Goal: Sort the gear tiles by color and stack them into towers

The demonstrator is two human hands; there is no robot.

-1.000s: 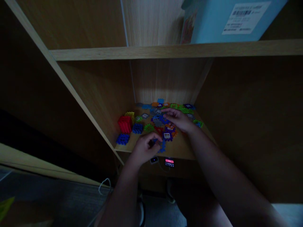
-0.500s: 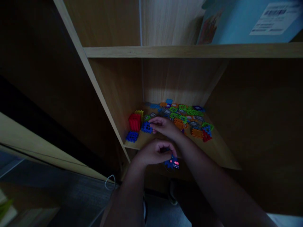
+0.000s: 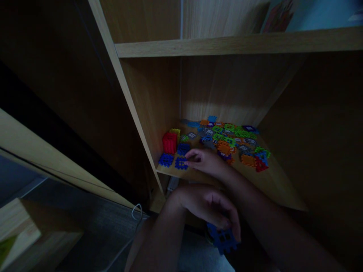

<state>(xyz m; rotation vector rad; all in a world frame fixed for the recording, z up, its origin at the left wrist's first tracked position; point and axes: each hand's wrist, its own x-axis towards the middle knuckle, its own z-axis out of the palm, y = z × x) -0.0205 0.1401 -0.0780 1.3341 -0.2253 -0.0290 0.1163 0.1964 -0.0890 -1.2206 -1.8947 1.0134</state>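
Below the wooden shelf [image 3: 279, 189], the left hand [image 3: 205, 204] gripped a blue waffle block [image 3: 222, 238].

From the head view, its fingers curled shut around the block, clear of the shelf. The right hand [image 3: 205, 161] lay open on the shelf, fingertips [image 3: 190, 154] just beside a blue square piece [image 3: 180, 163], near a red cube [image 3: 169, 143] and scattered coloured pieces [image 3: 229, 138].

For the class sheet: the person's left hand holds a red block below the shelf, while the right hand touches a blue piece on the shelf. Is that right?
Not quite: the piece in the left hand is blue, not red, as the head view shows. The right hand does touch a blue piece on the shelf.
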